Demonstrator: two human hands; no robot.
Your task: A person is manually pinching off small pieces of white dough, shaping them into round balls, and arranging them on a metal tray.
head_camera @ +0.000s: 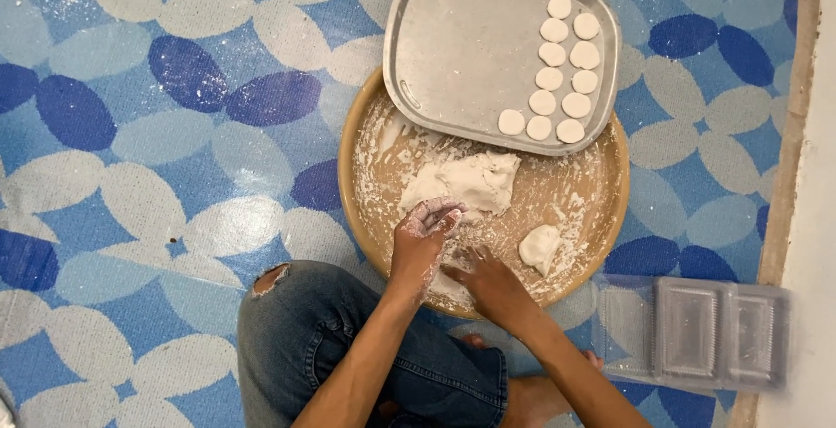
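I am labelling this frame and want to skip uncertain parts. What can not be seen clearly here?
- Head view: right hand palm faces down, so anything beneath it on the round tray is hidden.
- Left hand: flour coats the curled fingers; grip unclear.
- Clear plastic containers: blurred, contents unreadable.
- Metal tray covers the round tray's far rim.

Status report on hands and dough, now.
Left hand floured, fingers on the big dough slab. Right hand flat in the round tray. Small dough lump lies apart; nothing blocking.

Plastic containers (697,332) blurred, indistinct
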